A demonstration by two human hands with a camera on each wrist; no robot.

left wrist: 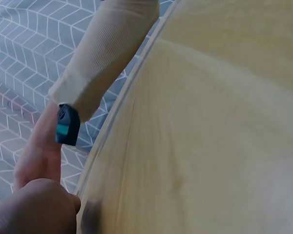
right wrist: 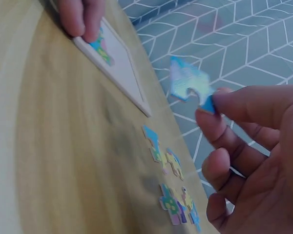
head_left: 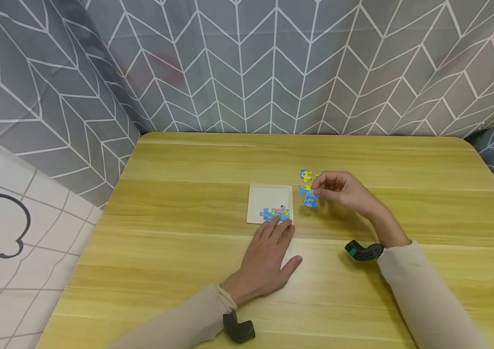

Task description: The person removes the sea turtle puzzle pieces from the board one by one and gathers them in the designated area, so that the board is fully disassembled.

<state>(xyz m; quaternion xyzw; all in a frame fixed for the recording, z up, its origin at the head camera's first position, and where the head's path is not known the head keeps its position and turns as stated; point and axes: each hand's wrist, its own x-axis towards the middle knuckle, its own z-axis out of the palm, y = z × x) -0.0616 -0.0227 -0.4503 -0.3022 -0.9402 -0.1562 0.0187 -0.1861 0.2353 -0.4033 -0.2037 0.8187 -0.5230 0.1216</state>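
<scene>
Between thumb and forefinger, my right hand pinches a blue puzzle piece, raised over the table to the right of the frame. My left hand lies with straight fingers on the lower edge of the pale square puzzle frame. Joined pieces in blue, pink and green sit along the frame's bottom right, partly under the left fingertips. Several loose puzzle pieces with yellow and blue printing lie beneath and beyond the right hand. In the left wrist view, only the base of the left hand shows.
The wooden table has rounded far corners. A grey curtain with white chevron lines hangs behind its far edge. White cloth with a grid print is at the left. Each wrist wears a black camera.
</scene>
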